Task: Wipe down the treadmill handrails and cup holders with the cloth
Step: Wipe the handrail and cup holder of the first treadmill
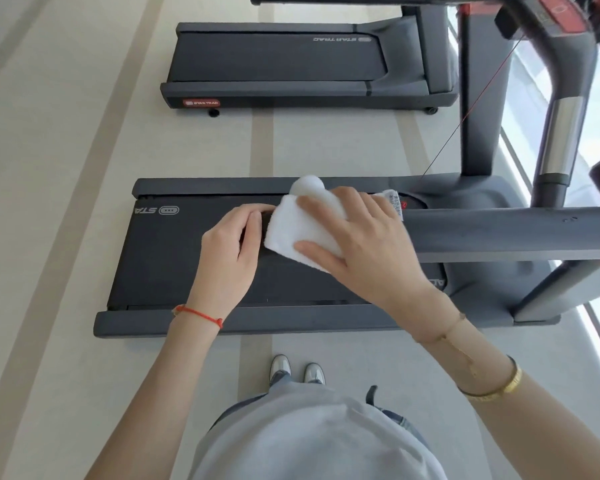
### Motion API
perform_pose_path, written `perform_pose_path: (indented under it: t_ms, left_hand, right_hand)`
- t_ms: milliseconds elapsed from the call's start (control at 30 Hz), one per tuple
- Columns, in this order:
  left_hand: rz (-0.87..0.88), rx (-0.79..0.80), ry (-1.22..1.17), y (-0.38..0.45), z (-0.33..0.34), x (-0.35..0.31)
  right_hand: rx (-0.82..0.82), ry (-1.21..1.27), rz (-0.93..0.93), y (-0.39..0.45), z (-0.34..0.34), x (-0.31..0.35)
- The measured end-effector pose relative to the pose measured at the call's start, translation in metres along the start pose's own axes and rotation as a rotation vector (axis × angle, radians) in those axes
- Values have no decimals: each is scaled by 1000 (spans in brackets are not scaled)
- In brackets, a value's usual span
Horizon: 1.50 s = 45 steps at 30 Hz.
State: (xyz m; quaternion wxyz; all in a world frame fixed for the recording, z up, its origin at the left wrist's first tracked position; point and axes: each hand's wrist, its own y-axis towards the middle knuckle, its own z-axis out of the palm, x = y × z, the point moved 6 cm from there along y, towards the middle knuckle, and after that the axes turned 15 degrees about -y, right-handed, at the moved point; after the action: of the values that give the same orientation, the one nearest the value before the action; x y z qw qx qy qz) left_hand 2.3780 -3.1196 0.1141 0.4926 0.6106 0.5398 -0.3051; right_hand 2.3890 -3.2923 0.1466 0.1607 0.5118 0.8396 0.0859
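The pale beige floor with darker stripes [66,202] carried two dark grey treadmills, one near [187,320] and one farther off [291,91] (both parallel).

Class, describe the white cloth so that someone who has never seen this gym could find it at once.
Start at the nearer treadmill, whose dark handrail runs across the picture from the right. At the rail's free end, the right hand grips a folded cloth around it, beside the left hand. It is the only white, fluffy thing among dark grey parts, with a small label at its edge.
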Motion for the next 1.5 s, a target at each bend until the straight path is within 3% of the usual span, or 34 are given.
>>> perform_pose_path:
  t_ms: [200, 433, 600, 767, 933, 1200, 1333, 1500]
  left_hand:
    - [-7, -9, 13, 0, 0, 2]
    - [13, -9, 13, 0, 0, 2]
    - [16, -5, 8, 1, -1, 2]
    - [-8, -1, -9, 2, 0, 4]
    - [-7, 13, -33, 2, 0, 4]
    - [-22, 36, -62, 2, -2, 3]
    - [-13, 37, -36, 1, -2, 3]
    - [-20, 9, -33, 0, -2, 3]
  right_hand:
    - [101, 13, 172, -4, 1, -47]
    - [196, 15, 37, 25, 10, -18]
    - [247, 5, 210, 12, 11, -59]
    - [125, -29, 15, 33, 10, 10]
    - [-116, 12, -79, -6, 8, -7]
    - [-176, -108, 28, -10, 13, 18]
    - [-257, -142, 60, -31, 15, -3]
    - [-189, -137, 161, -35, 10, -21]
